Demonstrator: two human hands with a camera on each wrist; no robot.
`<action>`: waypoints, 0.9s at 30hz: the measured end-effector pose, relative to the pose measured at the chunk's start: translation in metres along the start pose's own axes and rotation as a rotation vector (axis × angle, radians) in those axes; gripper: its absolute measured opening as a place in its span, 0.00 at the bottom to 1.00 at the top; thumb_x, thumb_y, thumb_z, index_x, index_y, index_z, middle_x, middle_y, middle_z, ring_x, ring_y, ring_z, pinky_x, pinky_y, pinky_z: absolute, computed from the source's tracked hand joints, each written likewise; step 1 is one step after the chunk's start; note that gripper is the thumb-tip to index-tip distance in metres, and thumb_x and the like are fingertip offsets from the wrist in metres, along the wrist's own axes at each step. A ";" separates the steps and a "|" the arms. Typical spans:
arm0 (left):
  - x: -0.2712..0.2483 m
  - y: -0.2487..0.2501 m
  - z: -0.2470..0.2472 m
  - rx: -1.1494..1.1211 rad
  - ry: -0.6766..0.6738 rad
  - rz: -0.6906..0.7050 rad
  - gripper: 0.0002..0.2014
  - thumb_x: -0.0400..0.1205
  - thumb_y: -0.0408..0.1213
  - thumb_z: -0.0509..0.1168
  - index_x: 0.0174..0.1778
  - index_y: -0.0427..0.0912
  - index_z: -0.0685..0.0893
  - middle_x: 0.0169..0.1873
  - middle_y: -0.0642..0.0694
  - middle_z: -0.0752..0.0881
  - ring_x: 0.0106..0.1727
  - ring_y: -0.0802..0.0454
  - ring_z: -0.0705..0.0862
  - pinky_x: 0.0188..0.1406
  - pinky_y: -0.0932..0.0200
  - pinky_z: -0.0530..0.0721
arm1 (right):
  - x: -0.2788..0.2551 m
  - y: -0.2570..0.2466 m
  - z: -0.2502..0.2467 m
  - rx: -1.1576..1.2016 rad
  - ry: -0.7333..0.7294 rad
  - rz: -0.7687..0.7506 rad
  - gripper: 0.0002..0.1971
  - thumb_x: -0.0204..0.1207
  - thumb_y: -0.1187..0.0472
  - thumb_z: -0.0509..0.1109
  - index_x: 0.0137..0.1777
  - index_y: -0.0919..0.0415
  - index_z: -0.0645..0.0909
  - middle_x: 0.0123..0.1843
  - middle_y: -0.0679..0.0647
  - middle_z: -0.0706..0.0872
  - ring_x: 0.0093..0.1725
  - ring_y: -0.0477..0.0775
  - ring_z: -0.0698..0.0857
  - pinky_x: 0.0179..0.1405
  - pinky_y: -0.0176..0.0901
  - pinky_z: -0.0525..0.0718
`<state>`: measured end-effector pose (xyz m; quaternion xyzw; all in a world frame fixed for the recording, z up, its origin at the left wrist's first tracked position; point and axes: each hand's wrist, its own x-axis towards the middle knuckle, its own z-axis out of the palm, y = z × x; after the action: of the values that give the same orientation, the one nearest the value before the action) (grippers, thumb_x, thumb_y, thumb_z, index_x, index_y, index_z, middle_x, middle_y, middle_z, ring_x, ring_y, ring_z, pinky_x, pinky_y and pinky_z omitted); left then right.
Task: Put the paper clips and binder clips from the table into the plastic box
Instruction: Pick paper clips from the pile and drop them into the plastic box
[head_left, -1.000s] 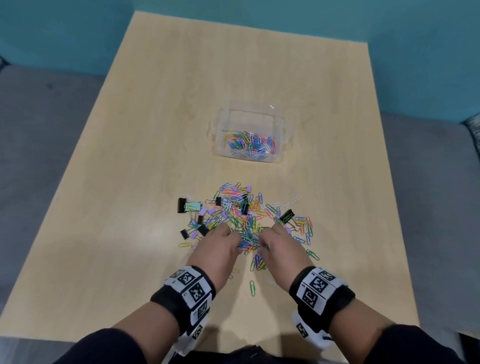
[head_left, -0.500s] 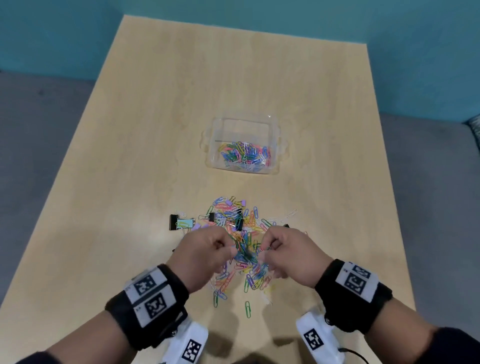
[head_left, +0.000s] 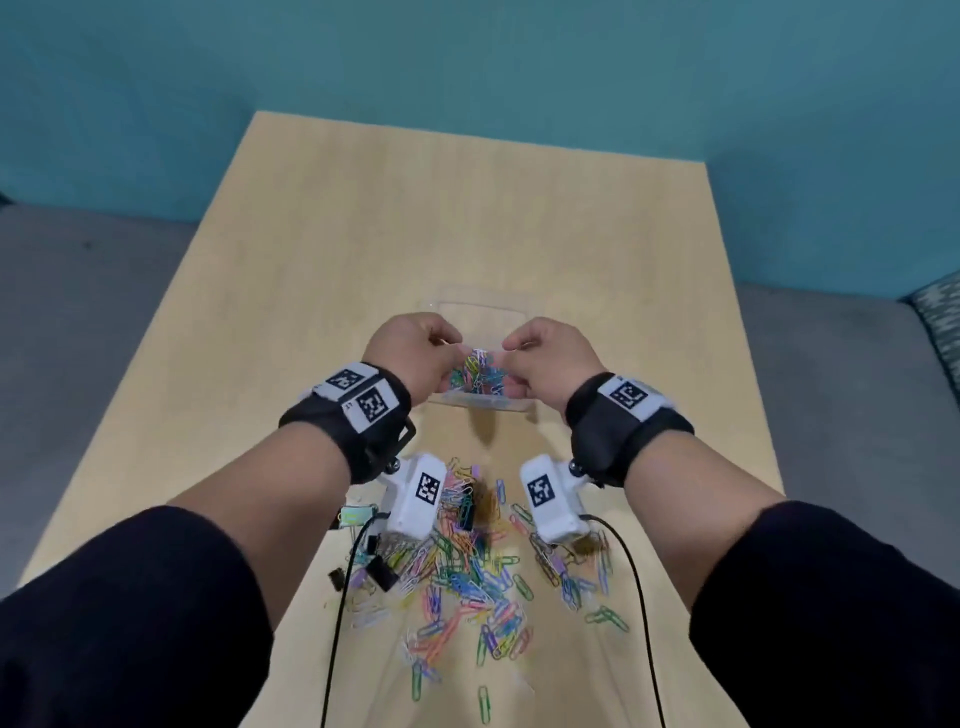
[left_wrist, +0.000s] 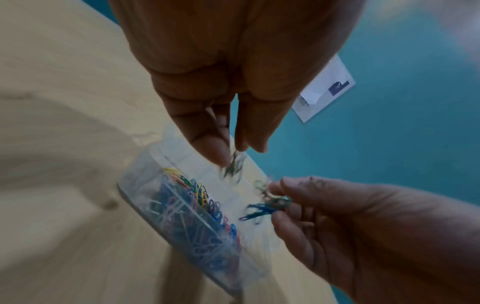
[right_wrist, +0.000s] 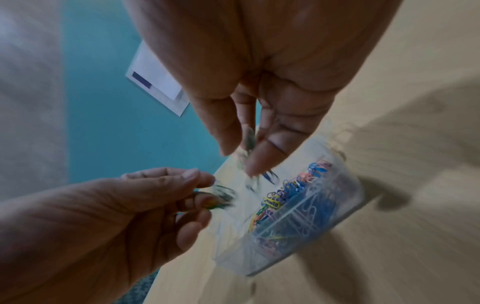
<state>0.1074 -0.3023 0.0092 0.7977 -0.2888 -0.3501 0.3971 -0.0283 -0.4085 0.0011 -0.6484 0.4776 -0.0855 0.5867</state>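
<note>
The clear plastic box (head_left: 483, 409) sits mid-table with coloured paper clips (head_left: 480, 375) in it. Both hands hover just above it. My left hand (head_left: 415, 345) pinches a small bunch of paper clips (right_wrist: 221, 197) at its fingertips. My right hand (head_left: 545, 356) pinches another bunch of clips (left_wrist: 267, 205). Both bunches are blurred. A large loose pile of paper clips (head_left: 467, 582) lies on the table nearer me, partly hidden by the wrist cameras. Black binder clips (head_left: 382, 571) lie at the pile's left side and one (head_left: 467, 512) lies in its middle.
The wooden table (head_left: 467, 218) stands against a teal wall (head_left: 467, 62), with grey floor on both sides. A white paper label (left_wrist: 324, 88) hangs on the wall. Cables (head_left: 337, 623) trail from the wrist cameras over the pile.
Both hands lifted from the pile with pinched clips and moved forward to above the box. The head camera tilted so the pile now sits lower in view.
</note>
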 end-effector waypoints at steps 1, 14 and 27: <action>-0.003 -0.002 -0.002 0.022 -0.005 -0.002 0.04 0.76 0.37 0.72 0.44 0.42 0.86 0.36 0.40 0.87 0.30 0.46 0.85 0.38 0.45 0.90 | -0.003 0.001 -0.001 -0.032 -0.007 -0.012 0.08 0.70 0.63 0.77 0.42 0.56 0.79 0.35 0.57 0.82 0.27 0.55 0.83 0.40 0.61 0.88; -0.222 -0.121 0.022 0.683 -0.360 0.180 0.31 0.73 0.48 0.70 0.72 0.52 0.68 0.65 0.50 0.68 0.61 0.48 0.76 0.56 0.52 0.81 | -0.211 0.148 0.004 -1.055 -0.378 -0.247 0.43 0.69 0.50 0.73 0.80 0.44 0.51 0.79 0.52 0.59 0.71 0.60 0.68 0.64 0.52 0.78; -0.179 -0.115 0.065 0.884 -0.236 0.259 0.31 0.79 0.39 0.66 0.77 0.46 0.60 0.76 0.40 0.61 0.66 0.37 0.69 0.58 0.48 0.80 | -0.164 0.134 0.055 -0.962 -0.195 -0.317 0.32 0.76 0.57 0.69 0.78 0.51 0.59 0.76 0.56 0.62 0.69 0.62 0.67 0.64 0.56 0.77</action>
<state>-0.0281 -0.1383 -0.0563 0.8023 -0.5504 -0.2297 0.0245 -0.1483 -0.2337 -0.0541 -0.9143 0.3018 0.1168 0.2436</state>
